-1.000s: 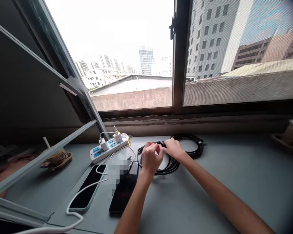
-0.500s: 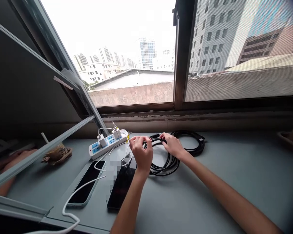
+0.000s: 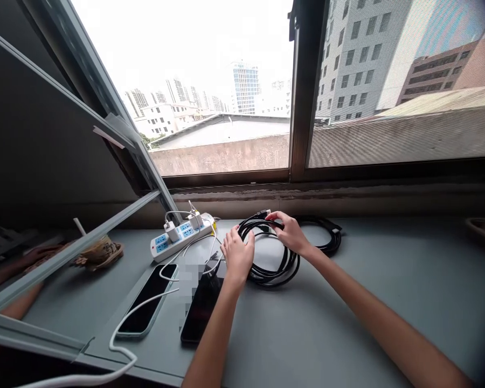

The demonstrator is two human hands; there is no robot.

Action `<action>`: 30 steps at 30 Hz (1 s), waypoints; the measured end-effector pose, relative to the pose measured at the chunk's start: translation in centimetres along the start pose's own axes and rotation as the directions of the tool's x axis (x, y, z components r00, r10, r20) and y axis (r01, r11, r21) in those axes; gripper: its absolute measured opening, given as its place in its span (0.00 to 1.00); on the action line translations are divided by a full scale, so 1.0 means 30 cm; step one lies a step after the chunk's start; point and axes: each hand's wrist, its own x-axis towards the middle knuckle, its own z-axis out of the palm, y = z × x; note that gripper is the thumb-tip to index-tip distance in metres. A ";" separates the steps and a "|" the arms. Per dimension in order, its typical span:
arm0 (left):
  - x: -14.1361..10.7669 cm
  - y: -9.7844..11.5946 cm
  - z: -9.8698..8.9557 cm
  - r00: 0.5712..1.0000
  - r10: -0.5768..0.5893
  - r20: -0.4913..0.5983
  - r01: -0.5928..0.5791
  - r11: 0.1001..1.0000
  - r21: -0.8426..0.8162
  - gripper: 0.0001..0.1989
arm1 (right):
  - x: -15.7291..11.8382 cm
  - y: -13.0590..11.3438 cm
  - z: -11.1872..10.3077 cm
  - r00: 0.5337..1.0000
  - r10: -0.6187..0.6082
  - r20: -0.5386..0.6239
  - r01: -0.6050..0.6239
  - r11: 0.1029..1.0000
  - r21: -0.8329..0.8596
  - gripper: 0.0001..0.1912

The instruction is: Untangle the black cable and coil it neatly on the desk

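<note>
A grey sill (image 3: 347, 302) under a wide window fills the frame; at its centre my left hand (image 3: 237, 257) is curled around the near-left side of the coiled black cable (image 3: 272, 272), fingers closed on the strands; my right hand (image 3: 290, 233) pinches the loop's far edge near a plug end, lifting it slightly. I judge the coil wants even grip on both sides so the loops stay stacked; slack strands could spill. Left of the hands lie two phones (image 3: 147, 299) on white leads; beyond them, a white power strip (image 3: 181, 237).
</note>
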 end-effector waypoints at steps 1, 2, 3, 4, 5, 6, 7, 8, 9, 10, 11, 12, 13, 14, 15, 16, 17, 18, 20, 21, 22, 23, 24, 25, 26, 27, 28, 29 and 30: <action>0.004 -0.005 0.002 1.000 0.000 -0.004 -0.001 1.000 -0.012 0.20 | -0.001 0.001 -0.001 1.000 -0.001 -0.002 0.001 1.000 0.017 0.11; 0.010 -0.011 0.002 1.000 -0.002 -0.023 0.001 0.999 -0.045 0.20 | -0.002 0.004 -0.002 1.000 0.001 -0.002 -0.001 1.000 0.030 0.10; 0.017 -0.016 0.001 0.999 -0.011 -0.045 0.007 0.995 -0.099 0.20 | -0.004 0.006 -0.003 1.000 0.006 -0.001 -0.005 0.999 0.040 0.10; 0.025 -0.022 0.001 0.998 -0.026 -0.062 0.015 0.986 -0.164 0.20 | -0.006 0.010 -0.003 1.000 0.011 0.001 -0.011 0.999 0.045 0.10; 0.033 -0.027 0.000 0.997 -0.041 -0.067 0.025 0.973 -0.231 0.19 | -0.009 0.013 -0.004 1.000 0.015 0.004 -0.015 0.999 0.046 0.10; 0.041 -0.032 0.000 0.997 -0.053 -0.060 0.033 0.956 -0.292 0.19 | -0.011 0.017 -0.005 1.000 0.018 0.007 -0.018 0.999 0.042 0.10; 0.049 -0.037 0.001 0.997 -0.058 -0.046 0.039 0.940 -0.340 0.17 | -0.013 0.021 -0.007 1.000 0.020 0.011 -0.021 0.999 0.033 0.11; 0.055 -0.042 0.002 0.998 -0.059 -0.032 0.043 0.927 -0.372 0.16 | -0.015 0.023 -0.009 1.000 0.023 0.014 -0.023 1.000 0.019 0.11; 0.060 -0.045 0.004 0.998 -0.058 -0.023 0.044 0.917 -0.396 0.15 | -0.017 0.025 -0.012 0.999 0.026 0.018 -0.026 1.000 0.001 0.11; 0.063 -0.048 0.006 0.998 -0.056 -0.019 0.043 0.904 -0.426 0.14 | -0.019 0.025 -0.014 0.999 0.033 0.021 -0.033 0.999 -0.020 0.11; 0.064 -0.049 0.008 0.999 -0.052 -0.018 0.038 0.889 -0.456 0.14 | -0.020 0.024 -0.017 0.999 0.044 0.024 -0.043 0.998 -0.045 0.11; 0.064 -0.049 0.010 0.999 -0.046 -0.021 0.030 0.875 -0.483 0.14 | -0.022 0.020 -0.019 0.998 0.058 0.027 -0.056 0.996 -0.072 0.11; 0.063 -0.048 0.011 0.999 -0.039 -0.030 0.019 0.862 -0.506 0.13 | -0.023 0.015 -0.021 0.997 0.074 0.033 -0.071 0.993 -0.099 0.10; 0.061 -0.046 0.011 0.999 -0.033 -0.042 0.006 0.851 -0.524 0.13 | -0.025 0.008 -0.023 0.995 0.092 0.040 -0.086 0.988 -0.126 0.10; 0.059 -0.044 0.010 0.998 -0.029 -0.057 -0.006 0.844 -0.537 0.13 | -0.026 0.001 -0.026 0.993 0.110 0.051 -0.101 0.983 -0.152 0.10; 0.056 -0.041 0.009 0.997 -0.027 -0.073 -0.017 0.839 -0.545 0.12 | -0.027 -0.008 -0.028 0.990 0.128 0.063 -0.116 0.978 -0.175 0.10; 0.054 -0.037 0.006 0.995 -0.030 -0.090 -0.025 0.836 -0.549 0.12 | -0.027 -0.017 -0.031 0.986 0.146 0.078 -0.129 0.972 -0.196 0.12; 0.051 -0.033 0.003 0.993 -0.033 -0.112 -0.034 0.835 -0.549 0.11 | -0.027 -0.026 -0.034 0.982 0.165 0.093 -0.142 0.966 -0.214 0.13; 0.045 -0.024 -0.003 0.986 -0.029 -0.165 -0.067 0.836 -0.544 0.10 | -0.026 -0.041 -0.039 0.971 0.206 0.120 -0.172 0.955 -0.243 0.15; 0.041 -0.019 -0.007 0.980 -0.019 -0.200 -0.095 0.835 -0.542 0.10 | -0.025 -0.046 -0.042 0.965 0.230 0.129 -0.191 0.948 -0.256 0.16; 0.036 -0.013 -0.011 0.971 -0.001 -0.241 -0.132 0.833 -0.537 0.09 | -0.024 -0.050 -0.045 0.957 0.258 0.134 -0.215 0.939 -0.270 0.18; 0.030 -0.007 -0.014 0.959 0.024 -0.282 -0.176 0.830 -0.530 0.07 | -0.022 -0.052 -0.049 0.948 0.289 0.135 -0.242 0.928 -0.285 0.20; 0.024 0.000 -0.018 0.946 0.051 -0.320 -0.220 0.825 -0.520 0.06 | -0.021 -0.054 -0.053 0.938 0.321 0.132 -0.271 0.914 -0.301 0.22; 0.018 0.006 -0.022 0.933 0.076 -0.351 -0.258 0.822 -0.508 0.05 | -0.020 -0.054 -0.057 0.928 0.351 0.123 -0.298 0.900 -0.318 0.25; 0.011 0.013 -0.026 0.922 0.101 -0.375 -0.290 0.820 -0.494 0.04 | -0.020 -0.054 -0.062 0.921 0.375 0.109 -0.321 0.886 -0.335 0.27; 0.004 0.020 -0.030 0.914 0.122 -0.386 -0.313 0.818 -0.482 0.03 | -0.018 -0.055 -0.067 0.916 0.392 0.090 -0.339 0.873 -0.351 0.30; -0.003 0.027 -0.034 0.912 0.139 -0.387 -0.327 0.816 -0.477 0.03 | -0.017 -0.056 -0.072 0.918 0.390 0.068 -0.343 0.868 -0.359 0.33; -0.011 0.034 -0.039 0.911 0.154 -0.382 -0.337 0.812 -0.477 0.03 | -0.015 -0.058 -0.076 0.931 0.361 0.050 -0.322 0.878 -0.354 0.35; -0.019 0.041 -0.043 0.911 0.174 -0.375 -0.350 0.805 -0.479 0.03 | -0.012 -0.060 -0.079 0.950 0.308 0.044 -0.276 0.900 -0.337 0.38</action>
